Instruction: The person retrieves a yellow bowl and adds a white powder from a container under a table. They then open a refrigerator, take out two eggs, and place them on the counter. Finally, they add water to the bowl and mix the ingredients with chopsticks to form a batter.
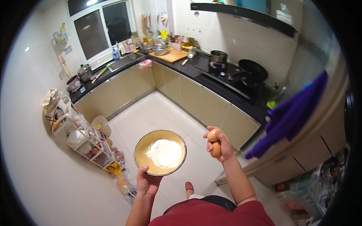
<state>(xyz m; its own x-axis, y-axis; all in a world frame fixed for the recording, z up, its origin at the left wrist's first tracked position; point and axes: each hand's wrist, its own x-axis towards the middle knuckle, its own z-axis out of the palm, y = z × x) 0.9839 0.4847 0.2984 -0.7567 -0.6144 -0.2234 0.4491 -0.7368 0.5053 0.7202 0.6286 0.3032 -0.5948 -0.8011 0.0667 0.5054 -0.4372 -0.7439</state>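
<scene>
Over a pale tiled kitchen floor, seen from the wearer's head height, two bare hands hold things well apart. The left hand grips a wide round bowl at its near edge, thumb over the rim; its other fingers are mostly hidden beneath, presumably to bear the weight and keep the bowl steady. White powder lies heaped inside, off toward the right, with the bowl's yellowish inner wall bare around it. The open top faces up, which keeps the powder in.

Off to the right of the bowl, not touching it, the right hand is curled around two brown eggs, one above the other. The fingers wrap them closely, likely so neither rolls out, while leaving much of each shell visible.

Beyond, a dark counter turns the corner. A wooden board bears a lidded metal pot, and a saucepan and a black wok sit over the burners, where such pans are heated. A purple cloth hangs at right.
</scene>
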